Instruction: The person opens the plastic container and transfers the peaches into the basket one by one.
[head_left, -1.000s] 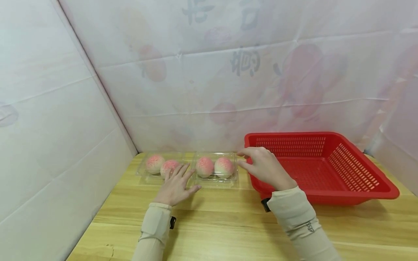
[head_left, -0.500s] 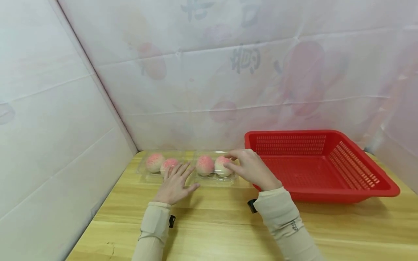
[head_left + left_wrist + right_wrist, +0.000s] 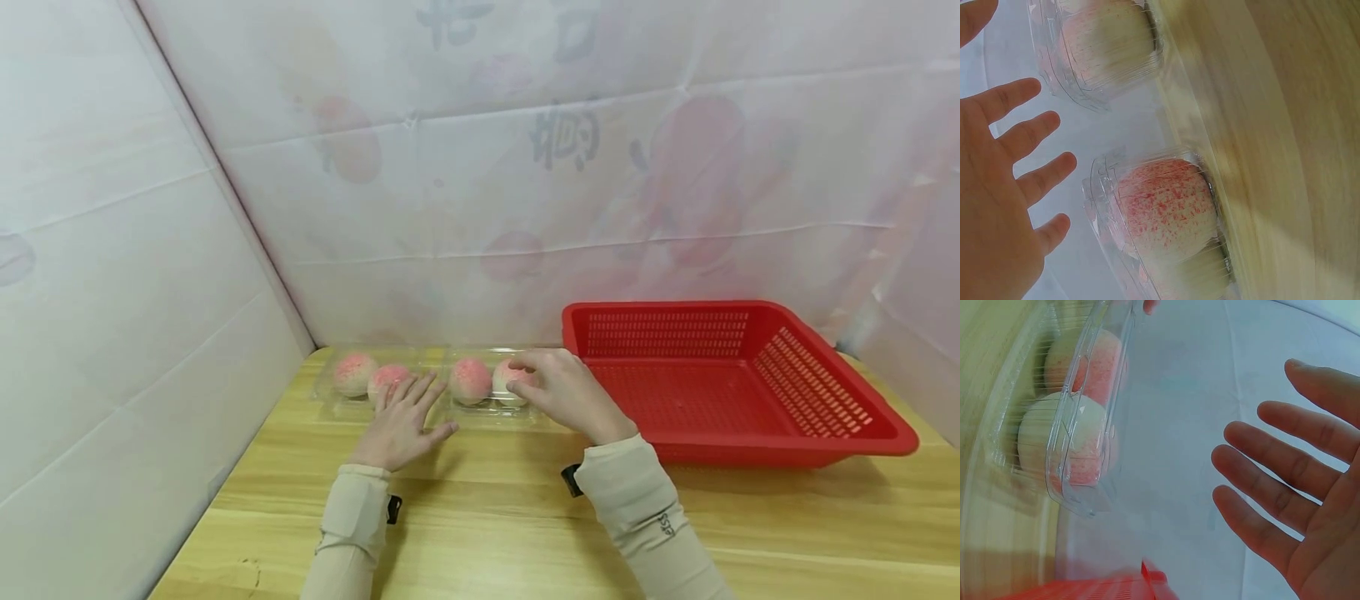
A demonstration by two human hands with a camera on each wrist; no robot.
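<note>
Two clear plastic boxes stand side by side at the back of the table, each with two round pink-and-white peach-shaped buns inside. In the head view, my left hand (image 3: 397, 432) spreads its fingers over the front of the left box (image 3: 324, 390), partly hiding a bun (image 3: 388, 379). My right hand (image 3: 576, 396) hovers at the right end of the right box (image 3: 487, 410), fingers loosely bent, partly covering a bun (image 3: 506, 392). Both wrist views show gaps between fingers and boxes; the left hand (image 3: 997, 187) and right hand (image 3: 1310, 481) hold nothing.
A large red plastic basket (image 3: 735, 450) stands on the right, close beside my right hand. Beneath everything is a wooden table (image 3: 480, 517). Printed white fabric (image 3: 450, 208) hangs right behind the boxes, and another sheet (image 3: 127, 333) closes the left side.
My right hand has moved left, from the basket's left edge to the right end of the right box. The left hand, boxes and basket have stayed in place.
</note>
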